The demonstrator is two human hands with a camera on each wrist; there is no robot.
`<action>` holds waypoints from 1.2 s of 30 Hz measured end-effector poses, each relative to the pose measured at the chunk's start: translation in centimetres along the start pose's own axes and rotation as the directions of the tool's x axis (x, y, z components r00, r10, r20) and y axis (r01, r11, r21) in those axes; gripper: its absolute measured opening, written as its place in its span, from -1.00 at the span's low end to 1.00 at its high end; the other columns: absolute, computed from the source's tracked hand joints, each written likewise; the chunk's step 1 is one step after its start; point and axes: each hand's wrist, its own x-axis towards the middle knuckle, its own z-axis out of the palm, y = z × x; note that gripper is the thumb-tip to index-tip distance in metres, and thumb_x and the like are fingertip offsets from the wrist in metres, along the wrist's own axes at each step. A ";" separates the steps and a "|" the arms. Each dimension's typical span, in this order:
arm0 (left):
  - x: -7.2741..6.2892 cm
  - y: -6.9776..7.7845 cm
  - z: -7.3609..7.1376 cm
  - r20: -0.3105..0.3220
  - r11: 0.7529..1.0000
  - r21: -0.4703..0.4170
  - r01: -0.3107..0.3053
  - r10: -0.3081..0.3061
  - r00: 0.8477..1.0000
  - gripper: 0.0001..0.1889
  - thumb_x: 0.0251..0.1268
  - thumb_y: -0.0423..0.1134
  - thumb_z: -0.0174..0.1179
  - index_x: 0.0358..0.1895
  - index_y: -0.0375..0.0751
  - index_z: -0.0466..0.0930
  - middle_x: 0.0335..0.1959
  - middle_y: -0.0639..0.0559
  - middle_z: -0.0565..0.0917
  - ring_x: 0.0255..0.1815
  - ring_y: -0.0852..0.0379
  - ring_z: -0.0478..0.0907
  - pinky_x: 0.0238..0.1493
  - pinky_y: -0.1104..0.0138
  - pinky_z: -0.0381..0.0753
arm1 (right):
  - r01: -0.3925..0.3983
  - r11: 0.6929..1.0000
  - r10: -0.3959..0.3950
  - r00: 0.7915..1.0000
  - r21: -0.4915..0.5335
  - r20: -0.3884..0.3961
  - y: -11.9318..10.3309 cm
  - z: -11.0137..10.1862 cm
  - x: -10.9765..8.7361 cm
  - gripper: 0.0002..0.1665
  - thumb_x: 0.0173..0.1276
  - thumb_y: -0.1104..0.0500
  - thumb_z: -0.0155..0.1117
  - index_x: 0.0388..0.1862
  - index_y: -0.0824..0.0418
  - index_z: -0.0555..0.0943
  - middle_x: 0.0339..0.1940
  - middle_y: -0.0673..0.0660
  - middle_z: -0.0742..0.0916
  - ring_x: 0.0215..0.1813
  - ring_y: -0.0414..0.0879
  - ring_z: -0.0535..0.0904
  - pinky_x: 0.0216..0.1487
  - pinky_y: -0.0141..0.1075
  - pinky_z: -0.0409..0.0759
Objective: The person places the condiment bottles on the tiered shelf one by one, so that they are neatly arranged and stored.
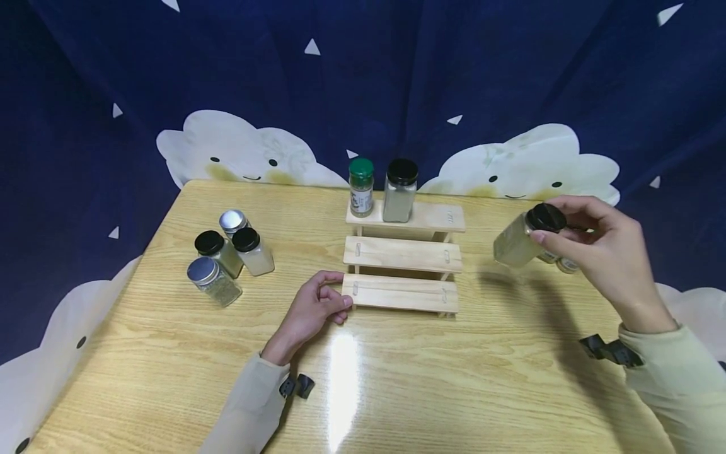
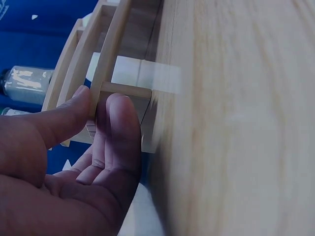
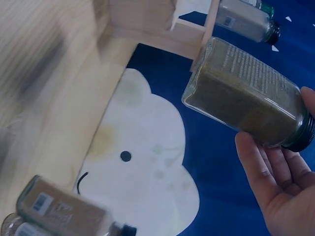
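My right hand (image 1: 612, 252) grips a square glass spice jar (image 1: 512, 244) by its black lid, above the table right of a three-step wooden rack (image 1: 401, 254). The jar tilts, and brownish powder shows through its glass in the right wrist view. With thumb and fingers, my left hand (image 1: 309, 308) pinches the left end of the rack's lowest step (image 2: 101, 93). On the top step stand a green-capped spice bottle (image 1: 361, 198) and a black-lidded jar (image 1: 399, 200); the two lower steps are bare.
Several jars with silver or black lids, including a silver-lidded jar (image 1: 218, 284), stand together on the table's left side. More jars sit behind my right hand, among them a brown-filled jar (image 3: 64, 209). A blue cloud-print curtain (image 1: 363, 75) hangs behind the table.
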 end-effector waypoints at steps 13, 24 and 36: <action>0.0 0.1 0.1 -0.002 1.000 -0.005 0.008 -0.008 1.000 -0.47 0.51 -0.59 0.28 0.45 -0.53 0.37 -0.34 -0.12 0.68 -0.40 0.09 0.69 -0.28 0.35 0.80 | 0.086 0.992 -0.089 0.995 0.093 0.034 -2.8 2.1 2.1 -0.41 0.21 0.48 0.67 0.24 0.36 0.73 -0.02 0.09 0.80 -0.04 -0.15 0.72 -0.12 -0.57 0.72; 0.0 0.2 0.1 0.004 1.000 -0.003 0.001 -0.001 1.000 -0.48 0.51 -0.60 0.28 0.44 -0.53 0.37 -0.36 -0.09 0.69 -0.42 0.11 0.67 -0.31 0.37 0.78 | 0.086 0.987 -0.094 0.994 0.138 0.052 -3.9 3.7 3.7 -0.41 0.21 0.45 0.68 0.24 0.31 0.75 0.00 0.06 0.81 0.00 -0.13 0.71 -0.07 -0.54 0.72; 0.0 0.2 0.1 0.000 1.000 -0.008 0.003 -0.003 1.000 -0.48 0.51 -0.60 0.28 0.44 -0.55 0.36 -0.36 -0.10 0.68 -0.41 0.09 0.69 -0.32 0.36 0.80 | 0.131 0.986 -0.138 0.988 0.105 0.069 -4.9 5.8 5.2 -0.42 0.24 0.35 0.70 0.26 0.22 0.76 0.02 0.04 0.78 0.00 -0.11 0.70 -0.05 -0.51 0.72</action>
